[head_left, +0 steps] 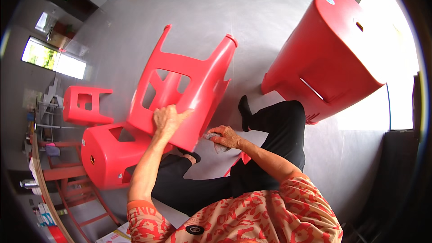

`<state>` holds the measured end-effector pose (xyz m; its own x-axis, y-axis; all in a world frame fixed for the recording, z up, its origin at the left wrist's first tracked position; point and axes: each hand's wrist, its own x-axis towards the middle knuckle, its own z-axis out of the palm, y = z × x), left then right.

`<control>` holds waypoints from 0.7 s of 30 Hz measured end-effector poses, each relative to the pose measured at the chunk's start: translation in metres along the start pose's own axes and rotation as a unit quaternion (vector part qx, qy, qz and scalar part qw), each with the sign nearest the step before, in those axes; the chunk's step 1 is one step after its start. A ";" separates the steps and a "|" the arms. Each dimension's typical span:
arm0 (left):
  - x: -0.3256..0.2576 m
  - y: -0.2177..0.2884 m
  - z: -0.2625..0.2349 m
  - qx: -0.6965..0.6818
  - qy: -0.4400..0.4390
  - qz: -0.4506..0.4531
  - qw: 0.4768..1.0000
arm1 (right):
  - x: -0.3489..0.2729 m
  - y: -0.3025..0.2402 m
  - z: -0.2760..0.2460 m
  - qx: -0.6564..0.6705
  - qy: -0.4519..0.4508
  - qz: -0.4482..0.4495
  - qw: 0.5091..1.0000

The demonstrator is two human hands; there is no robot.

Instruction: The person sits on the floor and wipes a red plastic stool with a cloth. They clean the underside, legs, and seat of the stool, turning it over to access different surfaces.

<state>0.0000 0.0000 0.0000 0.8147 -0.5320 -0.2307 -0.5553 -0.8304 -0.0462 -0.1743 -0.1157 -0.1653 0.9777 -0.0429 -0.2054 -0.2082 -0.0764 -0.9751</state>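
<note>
A red plastic stool (198, 74) is tipped up in front of me, its legs pointing away. My left hand (166, 120) grips it near the seat end, thumb stretched along the plastic. In my right hand (228, 137) is a crumpled grey cloth (220, 147), bunched under the fingers close beside the stool's right side. Another red stool (103, 155) lies on its side at the lower left, partly behind my left forearm and the tipped stool.
At the right stands a large-looking red stool (310, 58), near a bright doorway. A further red stool (74, 104) lies on the grey floor (265, 13) at far left. A reddish wooden chair (74, 177) and a cluttered table edge (45, 189) line the left side.
</note>
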 end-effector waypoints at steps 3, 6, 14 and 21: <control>0.013 -0.012 0.001 -0.009 0.058 0.020 0.998 | -0.005 0.007 -0.009 0.156 -0.011 0.020 0.987; 0.011 -0.008 0.009 -0.035 0.080 0.040 0.995 | -0.029 0.008 -0.022 0.155 -0.005 0.016 0.988; 0.001 -0.025 0.029 -0.051 0.002 -0.003 0.999 | -0.055 0.014 0.003 -0.001 -0.006 -0.070 0.998; 0.003 -0.033 0.038 -0.056 -0.028 0.012 0.998 | -0.058 0.039 0.023 0.159 -0.062 0.094 0.981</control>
<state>0.0139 0.0322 -0.0365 0.7893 -0.5445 -0.2838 -0.5498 -0.8325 0.0683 -0.2383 -0.0936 -0.1931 0.9225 0.0969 -0.3735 -0.3859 0.2369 -0.8916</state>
